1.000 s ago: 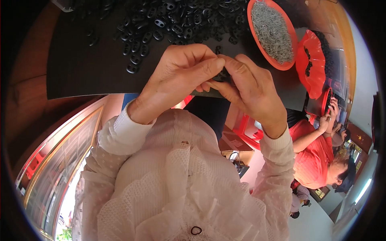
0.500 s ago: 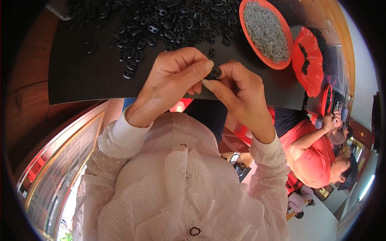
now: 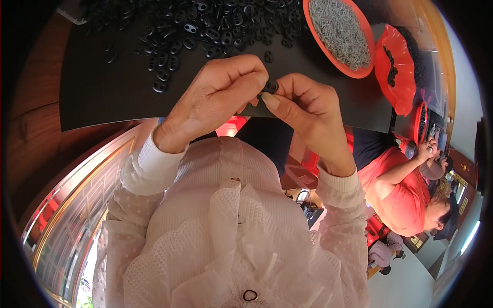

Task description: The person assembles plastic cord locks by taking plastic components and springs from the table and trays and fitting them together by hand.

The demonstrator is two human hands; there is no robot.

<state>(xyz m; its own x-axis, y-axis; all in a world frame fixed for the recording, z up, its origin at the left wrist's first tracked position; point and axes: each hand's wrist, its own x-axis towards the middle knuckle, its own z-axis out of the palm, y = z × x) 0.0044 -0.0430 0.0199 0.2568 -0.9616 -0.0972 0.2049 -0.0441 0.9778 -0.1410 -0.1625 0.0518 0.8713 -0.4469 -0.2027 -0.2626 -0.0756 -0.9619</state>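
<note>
Both hands meet over the near part of the black work surface (image 3: 136, 100). Between their fingertips is a small black oval two-hole piece, which looks like a cord lock (image 3: 271, 85). My right hand (image 3: 316, 113) pinches it with thumb and forefinger. My left hand (image 3: 218, 95) is closed, its bent thumb and curled fingers against the piece's left end, which they partly hide. Beyond my hands spreads a heap of similar black cord locks (image 3: 215, 33), with a few strays at its near edge. One small black piece (image 3: 268, 56) lies just past my fingertips.
An orange-red bowl (image 3: 355, 73) of small grey metal parts, possibly springs, stands at the far right. Beside it are a red scalloped dish (image 3: 403, 87) with small black pieces and another red bowl (image 3: 417, 123). A co-worker in a coral shirt (image 3: 398, 187) sits to the right.
My left thumb has bent and drawn back from pointing at the cord lock. The piece has shifted slightly left and up in view. The surroundings have shifted a little with the head.
</note>
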